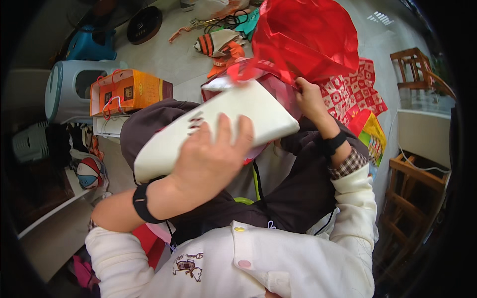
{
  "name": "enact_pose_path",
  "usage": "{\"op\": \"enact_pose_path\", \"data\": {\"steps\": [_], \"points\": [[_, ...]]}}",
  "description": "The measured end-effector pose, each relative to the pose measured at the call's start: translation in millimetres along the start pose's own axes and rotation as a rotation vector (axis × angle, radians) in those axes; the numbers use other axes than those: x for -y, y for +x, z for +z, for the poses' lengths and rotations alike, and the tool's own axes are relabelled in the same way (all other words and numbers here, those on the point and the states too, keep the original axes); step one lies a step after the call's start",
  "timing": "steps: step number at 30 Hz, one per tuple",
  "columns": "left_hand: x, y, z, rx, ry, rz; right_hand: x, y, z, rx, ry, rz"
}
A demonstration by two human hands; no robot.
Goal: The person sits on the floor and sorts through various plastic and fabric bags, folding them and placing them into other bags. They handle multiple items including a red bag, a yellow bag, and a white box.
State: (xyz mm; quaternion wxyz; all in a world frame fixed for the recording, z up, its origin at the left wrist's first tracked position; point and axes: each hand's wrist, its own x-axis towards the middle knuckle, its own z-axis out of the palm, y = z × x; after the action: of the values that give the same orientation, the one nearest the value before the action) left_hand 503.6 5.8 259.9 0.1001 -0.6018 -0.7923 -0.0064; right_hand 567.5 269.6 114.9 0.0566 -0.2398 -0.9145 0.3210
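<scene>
My left hand [212, 152] holds a flat cream-white bag or packet [261, 111] with dark print, tilted over my lap. Its fingers are spread across the top face; the thumb is hidden. At the upper right, my right hand [309, 98] grips the edge of a bag with red straps [277, 70], partly see-through, between my knees. The white packet covers much of that bag, and its contents are hard to make out. Just beyond stands a large glossy red bag [305, 33] with its mouth spread wide. Motion blurs the straps and my left fingers.
On the left, an orange paper gift bag [130, 93] sits by a pale blue plastic stool [67, 89]. A ball [89, 173] lies lower down. Red-and-white patterned bag [350, 87] and yellow packet [372, 138] lie to the right, near wooden stools [413, 186]. Orange striped fabric [218, 43] lies ahead.
</scene>
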Motion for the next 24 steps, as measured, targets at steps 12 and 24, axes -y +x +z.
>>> {"op": "enact_pose_path", "data": {"steps": [12,24], "points": [[-29,20,54,0.086,0.078,-0.065,-7,23,9,-0.017,0.076,-0.008],[-35,139,195,0.428,0.191,-0.084,-10,19,0,-0.086,-0.060,-0.080]]}}
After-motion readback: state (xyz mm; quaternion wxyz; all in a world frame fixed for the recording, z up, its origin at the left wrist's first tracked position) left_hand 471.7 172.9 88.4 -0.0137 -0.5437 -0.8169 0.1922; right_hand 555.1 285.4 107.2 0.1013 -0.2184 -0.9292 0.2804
